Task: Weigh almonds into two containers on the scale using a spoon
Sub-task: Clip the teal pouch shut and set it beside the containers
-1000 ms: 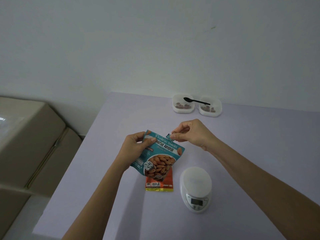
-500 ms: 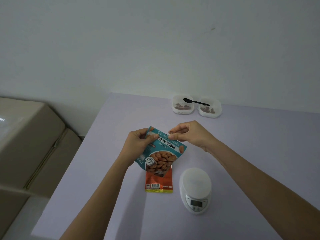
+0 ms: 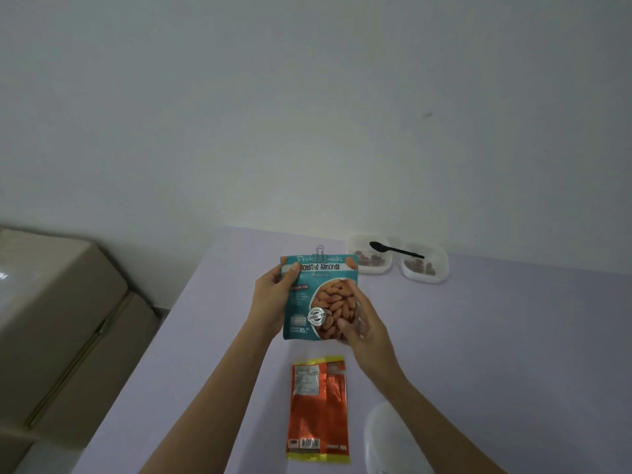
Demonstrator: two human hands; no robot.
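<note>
A teal pouch of roasted almonds (image 3: pixel 316 289) is held upright above the table, with a binder clip (image 3: pixel 320 253) on its top edge. My left hand (image 3: pixel 272 299) grips its left side, thumb on the front. My right hand (image 3: pixel 359 323) holds its lower right corner. Two clear containers (image 3: pixel 367 256) (image 3: pixel 427 268) with a few almonds in each stand at the far edge, and a black spoon (image 3: pixel 393 249) lies across them. The white scale (image 3: pixel 386 436) sits at the bottom, partly hidden by my right forearm.
An orange foil packet (image 3: pixel 318 410) lies flat on the lilac table (image 3: pixel 513 336) below the pouch. Cardboard boxes (image 3: pixel 61 319) stand off the table's left side. A plain wall rises behind.
The pouch has been raised and turned upright, facing me. My right hand left the top edge and moved down to the lower right corner. The clip now sits on the top.
</note>
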